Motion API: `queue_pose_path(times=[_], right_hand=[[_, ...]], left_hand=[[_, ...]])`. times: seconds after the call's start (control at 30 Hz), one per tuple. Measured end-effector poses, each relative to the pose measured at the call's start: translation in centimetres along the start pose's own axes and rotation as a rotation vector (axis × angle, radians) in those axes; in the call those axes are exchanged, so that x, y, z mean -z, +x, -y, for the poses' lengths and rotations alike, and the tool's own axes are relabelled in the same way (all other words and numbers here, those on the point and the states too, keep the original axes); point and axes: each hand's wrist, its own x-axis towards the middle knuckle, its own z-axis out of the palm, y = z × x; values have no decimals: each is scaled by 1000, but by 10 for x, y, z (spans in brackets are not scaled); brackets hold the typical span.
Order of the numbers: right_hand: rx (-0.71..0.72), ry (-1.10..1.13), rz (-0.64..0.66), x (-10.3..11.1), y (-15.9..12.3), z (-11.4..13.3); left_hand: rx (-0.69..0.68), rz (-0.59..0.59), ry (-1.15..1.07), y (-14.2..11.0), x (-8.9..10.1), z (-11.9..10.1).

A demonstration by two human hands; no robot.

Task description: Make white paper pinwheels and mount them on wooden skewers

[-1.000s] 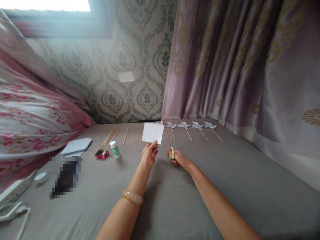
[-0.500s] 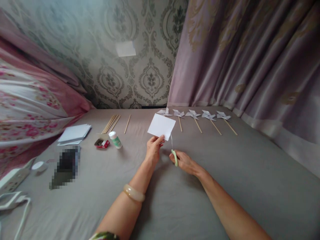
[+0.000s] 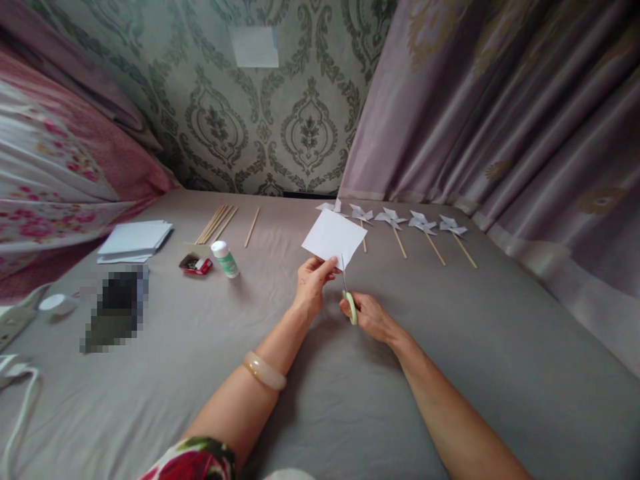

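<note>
Between the thumb and fingers of my left hand (image 3: pixel 314 283) is a square sheet of white paper (image 3: pixel 333 235), held up off the bed with a corner pointing toward me. My right hand (image 3: pixel 371 316) grips the pale green handles of a pair of scissors (image 3: pixel 351 308). The scissor blades point away from me and meet the paper's near corner, one blade lying over it. Just behind the sheet lies a paper pinwheel (image 3: pixel 331 206), partly covered by it. More white pinwheels (image 3: pixel 390 218) on wooden sticks lie in a row to the right.
On the left are a stack of white paper (image 3: pixel 134 240), several wooden sticks (image 3: pixel 216 224), a single stick (image 3: pixel 253 227), a small red box (image 3: pixel 196 264) and a white-green bottle (image 3: pixel 225 259). A blurred dark object (image 3: pixel 117 307) and a power strip (image 3: pixel 15 325) lie nearer. Curtains (image 3: pixel 450 100) hang at right.
The scissor blades now reach onto the paper's near corner, where before they stood beside it. The sheet has turned slightly. My view has tilted downward.
</note>
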Motion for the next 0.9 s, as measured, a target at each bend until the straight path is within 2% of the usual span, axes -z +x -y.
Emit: queue_pose_path(times=[0.4,0.9], right_hand=[[-3,94,21,0,1,-3],[-12,74,0,-2,2,-8]], left_hand=[[3,29,-9,1,2,0],[-11,36,-9,0,1,0]])
